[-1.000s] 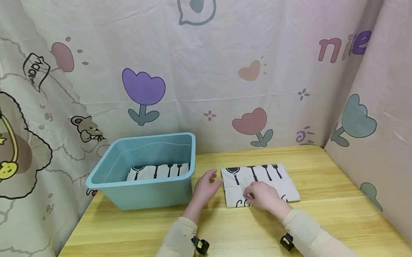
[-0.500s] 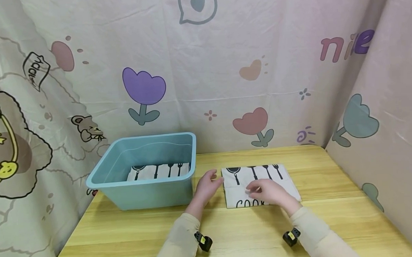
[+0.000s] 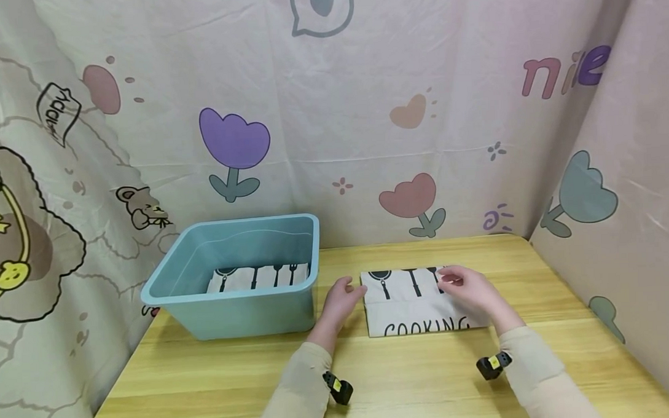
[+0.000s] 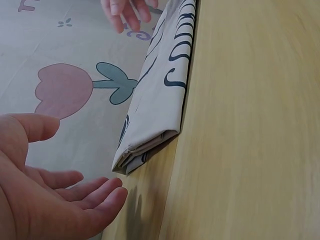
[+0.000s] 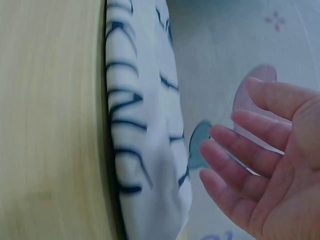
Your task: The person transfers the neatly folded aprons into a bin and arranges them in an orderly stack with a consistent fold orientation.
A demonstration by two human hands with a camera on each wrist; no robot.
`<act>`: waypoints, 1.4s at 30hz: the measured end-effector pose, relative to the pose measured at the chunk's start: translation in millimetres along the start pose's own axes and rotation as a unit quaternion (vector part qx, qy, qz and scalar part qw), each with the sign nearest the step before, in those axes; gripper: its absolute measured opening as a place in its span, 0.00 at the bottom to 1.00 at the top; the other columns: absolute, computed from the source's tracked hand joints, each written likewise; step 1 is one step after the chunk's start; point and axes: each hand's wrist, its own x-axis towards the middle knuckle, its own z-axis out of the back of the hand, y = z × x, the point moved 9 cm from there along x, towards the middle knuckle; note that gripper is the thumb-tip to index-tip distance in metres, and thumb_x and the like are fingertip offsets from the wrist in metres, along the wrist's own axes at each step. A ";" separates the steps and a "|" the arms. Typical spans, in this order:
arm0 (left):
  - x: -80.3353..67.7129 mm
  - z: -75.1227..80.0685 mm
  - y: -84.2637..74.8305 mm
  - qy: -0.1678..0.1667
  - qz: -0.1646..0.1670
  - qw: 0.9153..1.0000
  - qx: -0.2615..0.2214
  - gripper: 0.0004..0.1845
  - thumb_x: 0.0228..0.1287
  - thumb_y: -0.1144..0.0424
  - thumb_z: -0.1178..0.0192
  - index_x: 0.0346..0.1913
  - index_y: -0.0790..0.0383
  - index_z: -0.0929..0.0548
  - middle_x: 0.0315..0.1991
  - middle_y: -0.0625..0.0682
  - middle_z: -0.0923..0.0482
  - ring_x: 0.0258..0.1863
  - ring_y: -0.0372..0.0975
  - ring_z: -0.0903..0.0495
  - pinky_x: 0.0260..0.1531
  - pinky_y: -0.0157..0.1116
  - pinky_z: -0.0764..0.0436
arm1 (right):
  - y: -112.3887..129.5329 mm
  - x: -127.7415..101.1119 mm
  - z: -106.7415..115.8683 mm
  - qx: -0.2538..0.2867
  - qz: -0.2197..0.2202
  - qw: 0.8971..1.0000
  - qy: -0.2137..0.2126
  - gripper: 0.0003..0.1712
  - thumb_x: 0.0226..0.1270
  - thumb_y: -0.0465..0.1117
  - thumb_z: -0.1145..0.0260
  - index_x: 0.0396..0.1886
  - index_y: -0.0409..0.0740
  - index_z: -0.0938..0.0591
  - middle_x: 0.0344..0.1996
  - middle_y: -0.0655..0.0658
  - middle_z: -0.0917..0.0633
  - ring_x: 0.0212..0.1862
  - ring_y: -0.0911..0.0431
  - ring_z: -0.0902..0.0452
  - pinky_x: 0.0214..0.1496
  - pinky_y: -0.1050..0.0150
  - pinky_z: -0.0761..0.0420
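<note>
A wooden table (image 3: 407, 378) holds a blue tub (image 3: 237, 280) off to the left of the left hand (image 3: 340, 298). A folded cloth (image 3: 421, 304) with the word COOKING lies flat between both hands. The left hand is open beside its left edge, holding nothing. The right hand (image 3: 472, 290) hovers open over its right side, fingers loose.
</note>
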 end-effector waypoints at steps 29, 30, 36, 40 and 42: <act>7.0 -22.7 8.6 -0.022 0.077 0.993 -0.092 0.35 0.69 0.54 0.39 0.69 0.74 0.35 0.66 0.70 0.33 0.61 0.59 0.29 0.59 0.54 0.28 | -109.3 -1.2 12.7 0.189 -0.246 0.950 0.025 0.39 0.77 0.47 0.44 0.71 0.22 0.45 0.58 0.24 0.26 0.47 0.52 0.20 0.40 0.62 0.16; 7.0 -22.4 9.1 -0.023 0.077 0.992 -0.093 0.35 0.69 0.54 0.39 0.69 0.74 0.35 0.65 0.70 0.33 0.60 0.58 0.28 0.58 0.53 0.27 | -109.5 -1.0 12.1 0.200 -0.250 0.947 0.026 0.39 0.77 0.46 0.44 0.71 0.22 0.46 0.56 0.25 0.24 0.44 0.54 0.19 0.40 0.63 0.16; 8.0 -20.4 13.1 -0.012 0.085 0.991 -0.104 0.36 0.69 0.54 0.39 0.69 0.76 0.36 0.62 0.68 0.30 0.55 0.53 0.25 0.52 0.47 0.22 | -112.0 -1.6 8.5 0.247 -0.261 0.933 0.024 0.35 0.77 0.42 0.44 0.70 0.22 0.45 0.39 0.43 0.16 0.34 0.63 0.21 0.37 0.65 0.17; 8.3 -20.6 15.2 -0.002 0.099 0.990 -0.105 0.34 0.69 0.54 0.39 0.68 0.75 0.34 0.56 0.65 0.25 0.50 0.51 0.23 0.49 0.45 0.22 | -115.4 -2.1 6.5 0.261 -0.261 0.929 0.020 0.33 0.76 0.39 0.43 0.69 0.22 0.43 0.35 0.48 0.18 0.32 0.64 0.22 0.36 0.66 0.17; 8.3 -20.9 15.2 0.001 0.101 0.989 -0.105 0.33 0.69 0.54 0.39 0.66 0.75 0.33 0.53 0.62 0.24 0.47 0.50 0.23 0.47 0.44 0.22 | -117.4 -2.5 5.7 0.264 -0.262 0.928 0.019 0.33 0.76 0.38 0.43 0.69 0.23 0.43 0.35 0.49 0.18 0.32 0.64 0.22 0.36 0.66 0.17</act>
